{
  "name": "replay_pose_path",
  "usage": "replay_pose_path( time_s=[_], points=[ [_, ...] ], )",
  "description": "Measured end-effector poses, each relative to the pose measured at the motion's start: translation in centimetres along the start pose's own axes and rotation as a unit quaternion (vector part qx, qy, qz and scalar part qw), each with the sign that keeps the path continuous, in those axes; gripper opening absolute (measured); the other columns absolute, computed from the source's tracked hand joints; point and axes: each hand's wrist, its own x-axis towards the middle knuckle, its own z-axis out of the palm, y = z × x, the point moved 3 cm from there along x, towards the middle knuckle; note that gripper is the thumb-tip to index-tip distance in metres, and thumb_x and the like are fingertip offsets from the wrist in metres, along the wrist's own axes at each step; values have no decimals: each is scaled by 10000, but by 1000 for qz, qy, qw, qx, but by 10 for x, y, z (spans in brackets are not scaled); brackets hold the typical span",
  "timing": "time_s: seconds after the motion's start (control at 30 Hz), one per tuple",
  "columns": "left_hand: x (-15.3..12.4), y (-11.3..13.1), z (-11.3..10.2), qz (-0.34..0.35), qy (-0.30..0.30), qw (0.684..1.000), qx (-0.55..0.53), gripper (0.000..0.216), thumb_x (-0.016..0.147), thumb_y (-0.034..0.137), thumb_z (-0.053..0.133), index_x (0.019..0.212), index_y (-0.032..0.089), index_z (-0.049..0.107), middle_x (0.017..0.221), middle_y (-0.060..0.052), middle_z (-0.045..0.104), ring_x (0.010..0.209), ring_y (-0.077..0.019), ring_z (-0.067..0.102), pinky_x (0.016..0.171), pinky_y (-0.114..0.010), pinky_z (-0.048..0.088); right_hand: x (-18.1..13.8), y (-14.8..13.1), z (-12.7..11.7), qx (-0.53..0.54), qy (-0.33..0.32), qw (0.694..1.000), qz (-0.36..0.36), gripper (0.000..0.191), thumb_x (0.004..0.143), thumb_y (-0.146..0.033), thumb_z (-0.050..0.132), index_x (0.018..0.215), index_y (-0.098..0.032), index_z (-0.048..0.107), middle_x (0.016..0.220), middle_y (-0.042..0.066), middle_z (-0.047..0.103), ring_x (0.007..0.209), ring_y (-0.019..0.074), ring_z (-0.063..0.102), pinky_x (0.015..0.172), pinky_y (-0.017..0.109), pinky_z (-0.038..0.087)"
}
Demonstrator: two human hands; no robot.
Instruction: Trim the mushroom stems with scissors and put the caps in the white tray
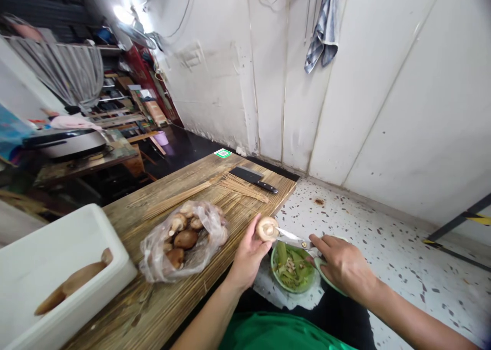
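My left hand [247, 255] is closed around a mushroom [267, 229], its pale underside and stem turned toward the scissors. In my right hand [343, 263] is a pair of scissors [293, 238] with light green handles; the blade tips reach the mushroom's edge. Below both hands is a green bowl [276, 282] holding green leafy scraps and small pale bits. Left of my left hand, a clear plastic bag [153, 258] lies open on the wooden table [164, 311], with several brown mushrooms [186, 239] inside.
A white tub [95, 237] with brown mushrooms in it stands at the table's left. Thin wooden skewers [180, 199] and a black cleaver [247, 175] lie farther back, near a green-and-white code card [222, 153]. The speckled floor [383, 248] and white wall are at right.
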Motion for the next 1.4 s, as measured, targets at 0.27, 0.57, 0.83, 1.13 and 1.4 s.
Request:
replay_pose_path(
  time_s=[0.27,0.57,0.83,1.13,1.4],
  points=[
    [2,-5,3,116,25,982,146,666,738,222,717,1300,221,360,1317,-129,517,1201,-245,545,1047,-405,422,1,1,-7,1,-31,999,22,295,889,-328,535,1086,-120,605,730,45,610,597,177,573,496,301,309],
    [1,-7,10,116,11,975,189,779,769,218,677,1435,228,272,1355,-138,513,1209,-248,547,1038,-403,440,-3,-5,-7,-8,-44,999,21,377,902,-353,520,1187,-112,572,778,68,623,637,181,576,570,299,369],
    [-1,-15,11,138,32,964,223,742,791,245,656,1444,206,307,1354,-136,536,1202,-252,559,1024,-388,463,9,-8,-9,-18,-138,990,40,415,900,-388,527,1229,-136,557,838,97,647,697,204,609,584,299,380],
    [-7,-31,13,73,38,980,183,773,758,236,697,1443,241,341,1427,-121,475,1288,-274,482,1084,-411,400,6,-1,3,-13,-188,982,-18,243,920,-251,442,1038,-102,594,703,90,659,516,153,553,446,288,230],
    [2,-16,20,14,-5,987,160,647,743,224,697,1340,182,449,1359,-140,542,1248,-269,522,1085,-420,394,4,17,-10,242,-225,942,61,204,892,-346,529,840,-181,636,652,12,661,529,108,548,497,207,339]
  ],
)
